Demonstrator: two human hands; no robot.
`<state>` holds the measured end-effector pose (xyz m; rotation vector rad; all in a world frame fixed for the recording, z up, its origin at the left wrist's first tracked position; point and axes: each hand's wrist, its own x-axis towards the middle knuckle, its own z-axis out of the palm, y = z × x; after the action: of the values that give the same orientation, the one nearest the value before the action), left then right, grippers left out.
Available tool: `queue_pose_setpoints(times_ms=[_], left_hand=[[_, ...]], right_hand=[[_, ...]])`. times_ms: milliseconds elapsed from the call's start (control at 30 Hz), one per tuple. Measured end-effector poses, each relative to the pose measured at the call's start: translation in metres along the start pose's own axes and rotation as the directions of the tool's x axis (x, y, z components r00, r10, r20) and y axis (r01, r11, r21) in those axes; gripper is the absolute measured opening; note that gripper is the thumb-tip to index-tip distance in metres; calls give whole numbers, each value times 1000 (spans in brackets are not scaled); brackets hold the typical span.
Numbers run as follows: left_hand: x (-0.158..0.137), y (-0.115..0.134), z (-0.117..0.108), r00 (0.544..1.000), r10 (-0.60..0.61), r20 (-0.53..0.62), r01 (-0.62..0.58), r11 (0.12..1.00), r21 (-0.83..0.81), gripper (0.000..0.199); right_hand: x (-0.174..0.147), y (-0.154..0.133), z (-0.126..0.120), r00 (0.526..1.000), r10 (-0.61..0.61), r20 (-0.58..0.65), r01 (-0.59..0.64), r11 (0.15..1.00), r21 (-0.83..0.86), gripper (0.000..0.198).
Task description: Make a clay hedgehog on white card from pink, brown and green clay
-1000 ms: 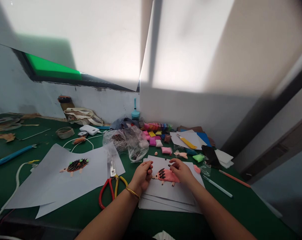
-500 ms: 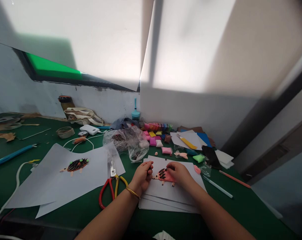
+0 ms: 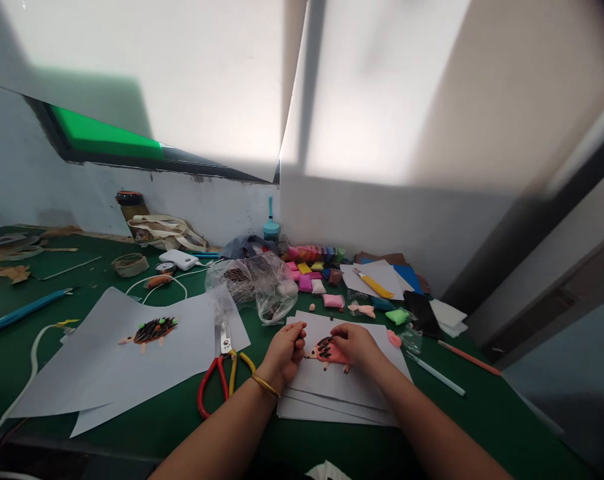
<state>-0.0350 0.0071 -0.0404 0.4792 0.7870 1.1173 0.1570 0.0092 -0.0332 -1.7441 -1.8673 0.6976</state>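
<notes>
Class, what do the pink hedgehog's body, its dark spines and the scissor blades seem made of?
Pink body: probably modelling clay, matte and smooth. Dark spines: perhaps seed husks, slim and pointed; finish unclear. Scissor blades: likely steel, grey and shiny.

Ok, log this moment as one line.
right hand: at pink clay hedgehog, grip unclear | left hand: curled beside its snout | nearby: red-and-yellow-handled scissors

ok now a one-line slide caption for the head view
Right hand over a dark-spiked pink hedgehog figure on white paper, left hand beside its head.
</notes>
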Motion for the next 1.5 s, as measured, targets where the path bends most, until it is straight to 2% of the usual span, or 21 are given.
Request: queue_pose_setpoints(times_ms=[167,833,1100,1267,1500], left_hand=[[-1,0,1,1000,2,-2,-2,1000,4,20],[-1,-1,0,1000,16,-6,-16,1000,19,24],[-1,0,2,1000,6,-8,-6,999,31,21],[0,-1,0,1000,9,13,-9,1000,18,22],[0,-1,1,1000,9,-4,-9,999,36,22]], right_hand=[[1,-3,0,999,21,37,-18,996,-88,23],[6,-19,-3,991,-2,130,42,952,-303,25],[9,-16,-2,990,15,140,27,956,-293,22],[5,-12,-5,993,29,112,0,968,-250,31],[3,-15,-9,988,16,153,26,962,-274,23]])
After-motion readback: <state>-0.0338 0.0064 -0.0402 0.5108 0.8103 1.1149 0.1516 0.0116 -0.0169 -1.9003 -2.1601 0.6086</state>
